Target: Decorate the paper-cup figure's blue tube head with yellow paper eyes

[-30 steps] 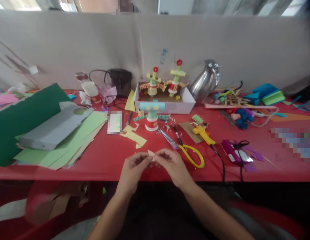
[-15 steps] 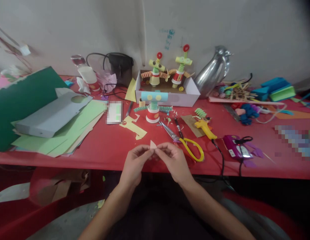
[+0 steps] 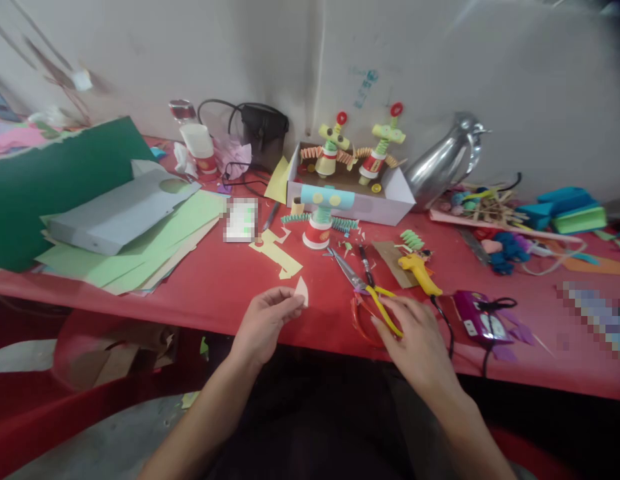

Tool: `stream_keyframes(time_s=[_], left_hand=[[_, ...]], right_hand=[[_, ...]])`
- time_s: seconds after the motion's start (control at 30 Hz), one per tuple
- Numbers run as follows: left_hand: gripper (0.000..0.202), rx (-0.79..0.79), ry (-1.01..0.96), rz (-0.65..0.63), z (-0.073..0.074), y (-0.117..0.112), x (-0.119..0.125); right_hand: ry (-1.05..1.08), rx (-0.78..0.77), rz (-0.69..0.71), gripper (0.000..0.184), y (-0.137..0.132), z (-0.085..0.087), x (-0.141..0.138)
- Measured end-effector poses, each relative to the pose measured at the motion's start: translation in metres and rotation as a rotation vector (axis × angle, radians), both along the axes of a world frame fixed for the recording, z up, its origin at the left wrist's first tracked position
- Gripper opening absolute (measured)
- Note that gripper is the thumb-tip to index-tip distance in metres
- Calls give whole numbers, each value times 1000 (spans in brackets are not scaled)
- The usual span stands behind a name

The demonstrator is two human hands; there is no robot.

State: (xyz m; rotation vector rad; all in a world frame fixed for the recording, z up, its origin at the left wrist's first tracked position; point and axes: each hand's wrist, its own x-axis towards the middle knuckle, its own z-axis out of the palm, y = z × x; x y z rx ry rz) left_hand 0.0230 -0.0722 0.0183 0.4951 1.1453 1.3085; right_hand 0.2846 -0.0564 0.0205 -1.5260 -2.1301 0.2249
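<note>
On the red table (image 3: 190, 307), your right hand (image 3: 417, 340) has reached scissors (image 3: 358, 283) at four o'clock, grip unclear. Your left hand (image 3: 263, 321) alone pinches the paper wedge (image 3: 302, 291).

Right of the left hand's (image 3: 270, 320) fingertips, red tabletop (image 3: 327, 322) lies open to the orange loop (image 3: 357, 320) by the right hand's (image 3: 417, 337) thumb. Beyond the left fingertips, an upright cup figure (image 3: 319, 231) blocks; scissors (image 3: 351, 273) lie at the right fingertips, the glue gun (image 3: 421, 273) and its cable (image 3: 445, 318) beyond, rightward.
</note>
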Motion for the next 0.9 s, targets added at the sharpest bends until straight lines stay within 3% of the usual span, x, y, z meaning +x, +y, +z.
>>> stream_keyframes(time_s=[0.07, 0.2, 0.3, 0.43, 0.7, 0.9], left_hand=[[23, 12, 14, -25, 2, -2, 2], [21, 35, 36, -46, 9, -7, 8], [19, 66, 58, -88, 12, -9, 10], [16, 107, 49, -94, 12, -9, 10], [8, 127, 58, -105, 12, -13, 7], [7, 139, 51, -122, 11, -13, 4]], right_hand=[[199, -69, 67, 28, -6, 9, -25], [771, -545, 239, 26, -8, 17, -76], [1029, -646, 224, 14, 0, 10, -95], [1125, -679, 200, 6, 5, 2, -99], [1284, -768, 207, 5, 2, 3, -104], [1265, -694, 258, 5, 1, 1, -102]])
